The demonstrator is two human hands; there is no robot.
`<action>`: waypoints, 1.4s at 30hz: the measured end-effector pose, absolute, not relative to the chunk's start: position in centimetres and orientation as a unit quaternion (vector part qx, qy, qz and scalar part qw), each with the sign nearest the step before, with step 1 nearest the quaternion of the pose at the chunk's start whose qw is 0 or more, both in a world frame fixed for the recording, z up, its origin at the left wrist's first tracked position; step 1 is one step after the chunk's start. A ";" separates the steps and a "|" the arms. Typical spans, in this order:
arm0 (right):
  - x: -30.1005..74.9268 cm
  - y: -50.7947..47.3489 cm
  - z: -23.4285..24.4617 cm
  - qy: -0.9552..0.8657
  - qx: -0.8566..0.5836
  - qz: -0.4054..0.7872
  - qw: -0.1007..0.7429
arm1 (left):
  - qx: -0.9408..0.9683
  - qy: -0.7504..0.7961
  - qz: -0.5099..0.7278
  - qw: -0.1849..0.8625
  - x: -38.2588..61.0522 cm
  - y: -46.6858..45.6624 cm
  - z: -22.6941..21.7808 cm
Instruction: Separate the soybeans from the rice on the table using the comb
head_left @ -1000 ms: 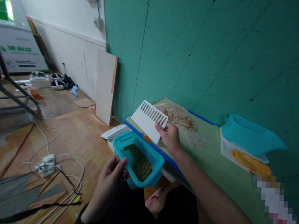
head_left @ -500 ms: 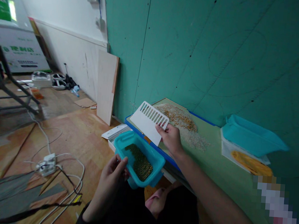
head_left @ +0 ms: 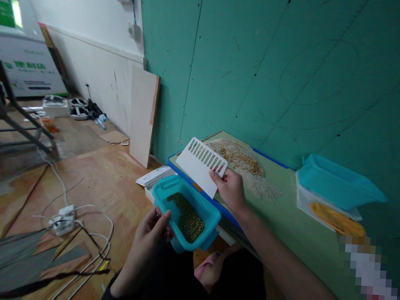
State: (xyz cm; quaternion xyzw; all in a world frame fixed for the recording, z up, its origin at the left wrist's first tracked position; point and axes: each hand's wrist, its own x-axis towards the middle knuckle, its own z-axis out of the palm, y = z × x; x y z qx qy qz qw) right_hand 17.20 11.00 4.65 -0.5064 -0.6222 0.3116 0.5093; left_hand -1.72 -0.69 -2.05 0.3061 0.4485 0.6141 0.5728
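Note:
My left hand (head_left: pixel 153 231) grips the left rim of a turquoise plastic tub (head_left: pixel 165 186), fingers curled round its edge. Inside the tub lie small green beans (head_left: pixel 185 213), with some yellowish ones at the near end. My right hand (head_left: pixel 230 186) pinches a white slotted scraper (head_left: pixel 197 168) by its right side. The slots point up and away, and the plain edge hangs just above the tub's far rim. Behind it, a pile of pale grains and yellow beans (head_left: pixel 238 159) is spread on the green tabletop (head_left: pixel 282 215).
A second turquoise tub (head_left: pixel 341 180) stands by the wall on a white sheet, near a yellow oval object (head_left: pixel 337 216). A wooden board (head_left: pixel 142 116) leans against the wall. White cables and a power strip (head_left: pixel 63 220) lie on the floor at left.
My right hand and the scraper have shifted very slightly to the right and down. The left hand and the tub stay where they were.

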 end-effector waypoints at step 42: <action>23.4 15.3 4.3 -0.573 -0.512 0.348 0.538 | 0.301 0.416 0.609 0.605 0.9 -2.1 -4.0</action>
